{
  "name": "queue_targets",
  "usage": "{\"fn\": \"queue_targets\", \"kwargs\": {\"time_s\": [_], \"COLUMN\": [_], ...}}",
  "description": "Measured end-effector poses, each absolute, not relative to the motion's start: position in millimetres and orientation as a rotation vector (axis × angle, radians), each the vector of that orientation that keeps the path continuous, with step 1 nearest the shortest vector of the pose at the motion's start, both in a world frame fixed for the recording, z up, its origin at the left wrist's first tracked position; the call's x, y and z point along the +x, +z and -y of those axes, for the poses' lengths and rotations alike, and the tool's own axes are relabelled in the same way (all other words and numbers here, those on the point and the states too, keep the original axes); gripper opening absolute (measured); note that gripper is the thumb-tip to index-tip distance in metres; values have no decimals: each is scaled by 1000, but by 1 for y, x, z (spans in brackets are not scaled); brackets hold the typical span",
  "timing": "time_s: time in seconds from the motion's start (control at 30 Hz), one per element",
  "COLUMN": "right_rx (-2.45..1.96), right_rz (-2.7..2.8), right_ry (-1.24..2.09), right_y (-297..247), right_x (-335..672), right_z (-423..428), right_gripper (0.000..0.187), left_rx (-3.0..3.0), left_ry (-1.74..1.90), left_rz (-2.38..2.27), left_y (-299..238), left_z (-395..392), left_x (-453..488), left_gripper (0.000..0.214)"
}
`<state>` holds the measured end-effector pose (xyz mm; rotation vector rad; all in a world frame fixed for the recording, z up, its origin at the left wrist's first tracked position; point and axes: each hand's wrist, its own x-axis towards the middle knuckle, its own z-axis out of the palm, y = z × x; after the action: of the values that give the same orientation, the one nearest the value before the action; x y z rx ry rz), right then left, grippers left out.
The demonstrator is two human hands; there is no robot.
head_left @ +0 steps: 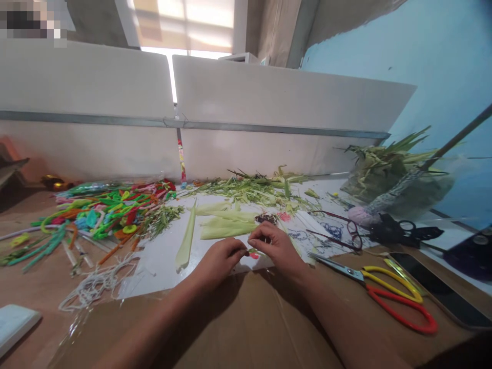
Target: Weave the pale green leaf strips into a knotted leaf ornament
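Observation:
My left hand (221, 259) and my right hand (274, 246) meet over the white sheet (161, 256) at the middle of the table. Both are closed in a pinch on a thin green leaf strip (254, 250) held between the fingertips. Just beyond the hands lie a few pale green leaf pieces (226, 228) and one long narrow leaf (187, 241) to the left. A brown cardboard sheet (230, 323) lies under my forearms.
A heap of coloured pipe cleaners (103, 212) and white string (96, 284) sit left. Green leaf scraps (249, 187) spread at the back. Yellow and red scissors (384, 292), black scissors (407, 230), glasses (342, 228), a phone (438, 294) and a bundle of leaves (388, 164) lie right.

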<state>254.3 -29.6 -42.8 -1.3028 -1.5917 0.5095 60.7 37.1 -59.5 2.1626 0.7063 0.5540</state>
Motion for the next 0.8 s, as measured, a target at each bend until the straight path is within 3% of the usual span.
{"fn": "queue_targets", "kwargs": {"time_s": [0.17,0.3,0.8], "right_rx": [-1356,-1414,-1387], "right_rz": [1630,1542,1481], "right_ry": [507,695,744], "right_y": [-41,-43,-46], "right_x": [248,242,252], "right_z": [35,38,33], "right_gripper": [12,14,14], "left_rx": [2302,2275,1215], "left_ry": [544,587,428], "left_rz": [-794,-892,-654], "left_y": [-58,-58,-54], "left_z": [-35,-33,-29], "left_x": [61,62,60], "left_gripper": [23,25,48]}}
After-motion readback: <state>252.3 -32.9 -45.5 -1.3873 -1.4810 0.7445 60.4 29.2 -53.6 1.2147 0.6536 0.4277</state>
